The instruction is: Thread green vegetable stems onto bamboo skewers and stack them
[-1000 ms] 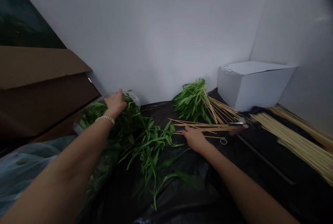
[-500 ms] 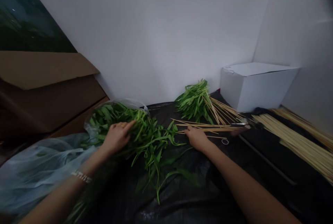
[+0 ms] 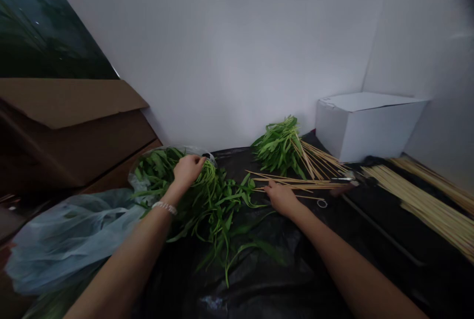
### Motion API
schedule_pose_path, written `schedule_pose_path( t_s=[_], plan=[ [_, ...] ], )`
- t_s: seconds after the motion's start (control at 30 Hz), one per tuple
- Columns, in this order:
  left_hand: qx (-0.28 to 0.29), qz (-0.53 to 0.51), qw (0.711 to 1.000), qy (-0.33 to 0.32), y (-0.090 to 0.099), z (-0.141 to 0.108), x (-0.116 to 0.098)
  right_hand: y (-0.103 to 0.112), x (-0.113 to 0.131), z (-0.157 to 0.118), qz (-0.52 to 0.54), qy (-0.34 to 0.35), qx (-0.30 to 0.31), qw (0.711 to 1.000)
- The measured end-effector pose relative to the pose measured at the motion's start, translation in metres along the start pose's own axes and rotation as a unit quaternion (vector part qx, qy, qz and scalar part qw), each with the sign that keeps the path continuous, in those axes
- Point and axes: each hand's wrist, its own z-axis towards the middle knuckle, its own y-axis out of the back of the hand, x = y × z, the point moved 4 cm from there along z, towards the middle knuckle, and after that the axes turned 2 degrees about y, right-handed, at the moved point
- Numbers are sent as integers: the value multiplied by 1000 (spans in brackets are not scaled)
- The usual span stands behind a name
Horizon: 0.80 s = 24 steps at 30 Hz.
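My left hand [image 3: 188,170] is over a heap of water spinach [image 3: 218,200], its fingers pinched together at the pale green stems near the heap's top. A clear plastic bag [image 3: 135,178] lies partly around the heap's left side. My right hand [image 3: 282,196] is closed at the left ends of several loose bamboo skewers [image 3: 311,185], beside the heap's leafy edge. Its fingertips are partly hidden. Behind it lies a bundle of water spinach [image 3: 279,146] with skewers [image 3: 320,157] running out of it to the right.
A bluish plastic bag [image 3: 70,240] and an open cardboard box [image 3: 74,146] are on the left. Right of my hands are a silvery ring [image 3: 322,204], a dark-handled tool [image 3: 342,189], many long skewers [image 3: 422,203] and a white box [image 3: 381,129]. Black plastic sheeting [image 3: 266,289] covers the table.
My left hand has moved right and up over the heap, and its fingers have drawn together at the stems. My right hand has stayed by the skewers. The view has shifted slightly.
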Motion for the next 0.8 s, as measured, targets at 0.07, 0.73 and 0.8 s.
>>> schedule_pose_path(
  t_s=[0.07, 0.73, 0.8],
  plan=[
    [38, 48, 998, 26, -19, 5, -13, 1, 1, -1, -6, 0, 1, 1000],
    [-175, -136, 964, -148, 41, -73, -68, -3, -4, 0, 15, -6, -23, 1000],
    [-232, -158, 943, -181, 20, -96, -82, 0, -6, 1, 27, -7, -60, 998]
  ],
)
